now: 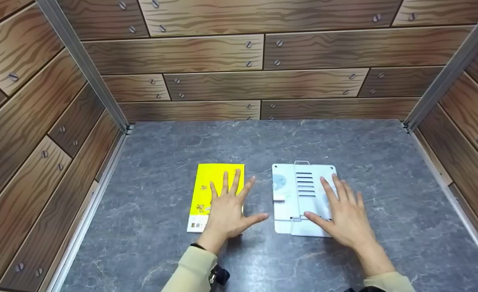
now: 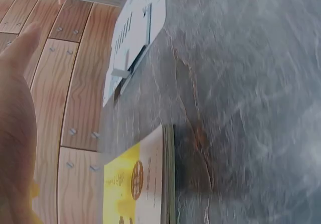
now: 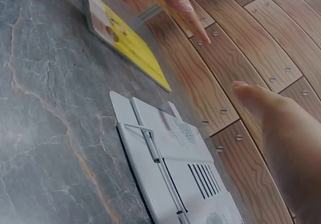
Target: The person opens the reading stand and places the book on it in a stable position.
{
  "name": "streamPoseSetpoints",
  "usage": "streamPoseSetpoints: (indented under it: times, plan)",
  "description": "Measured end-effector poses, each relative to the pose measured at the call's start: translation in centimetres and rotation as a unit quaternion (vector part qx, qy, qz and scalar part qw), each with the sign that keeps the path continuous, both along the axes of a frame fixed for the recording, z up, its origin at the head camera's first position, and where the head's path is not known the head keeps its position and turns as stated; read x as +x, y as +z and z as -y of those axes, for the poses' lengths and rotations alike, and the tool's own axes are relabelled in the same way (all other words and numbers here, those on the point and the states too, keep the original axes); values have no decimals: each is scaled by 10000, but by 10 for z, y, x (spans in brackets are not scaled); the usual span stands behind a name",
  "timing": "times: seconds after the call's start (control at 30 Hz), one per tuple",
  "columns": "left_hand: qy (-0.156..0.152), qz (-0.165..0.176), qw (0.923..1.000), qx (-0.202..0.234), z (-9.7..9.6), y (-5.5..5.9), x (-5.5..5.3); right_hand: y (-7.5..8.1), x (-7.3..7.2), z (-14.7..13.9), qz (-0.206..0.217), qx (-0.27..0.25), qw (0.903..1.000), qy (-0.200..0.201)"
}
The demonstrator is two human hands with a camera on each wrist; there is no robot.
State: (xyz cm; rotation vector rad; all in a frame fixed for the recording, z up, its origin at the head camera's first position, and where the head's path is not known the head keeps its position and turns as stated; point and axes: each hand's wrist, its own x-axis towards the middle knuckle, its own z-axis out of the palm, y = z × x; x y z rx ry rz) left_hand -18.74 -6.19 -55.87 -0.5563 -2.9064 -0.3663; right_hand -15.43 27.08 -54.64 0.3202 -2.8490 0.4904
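A yellow book [image 1: 200, 184] with a white band along its near edge lies on the grey table. My left hand [image 1: 227, 213], fingers spread, hovers over the book's right side and hides part of it. To the right lies a folded white book stand [image 1: 285, 211] with slots and a wire loop at its far edge. Above its right part is my right hand [image 1: 348, 217], its fingers spread too. The left wrist view shows the book's page edges [image 2: 170, 184]. From the right wrist, the stand [image 3: 170, 153] appears flat, below the raised thumb.
A grey marbled tabletop [image 1: 149, 251] spreads under both things. Wood-print panels [image 1: 222, 52] close off the back and sides, with metal rails [image 1: 80, 69] at the corners. A black wrist device [image 1: 219, 275] sits at my left sleeve.
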Motion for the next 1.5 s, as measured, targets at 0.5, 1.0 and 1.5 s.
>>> streamPoseSetpoints:
  times: [0.5, 1.0, 1.5]
  plan:
    - [-245, 453, 9910, 1235, -17, 0, 3, -1, 3, -17, 132, -1082, 9940, -55]
    - [-289, 1359, 9619, 2356, -28, -2, 3, -3, 9, -31, 402, -1719, 9839, -295]
    - [-369, 1681, 9379, 3010, -45, -2, 4, -4, 10, -41, 390, -2040, 9775, -365]
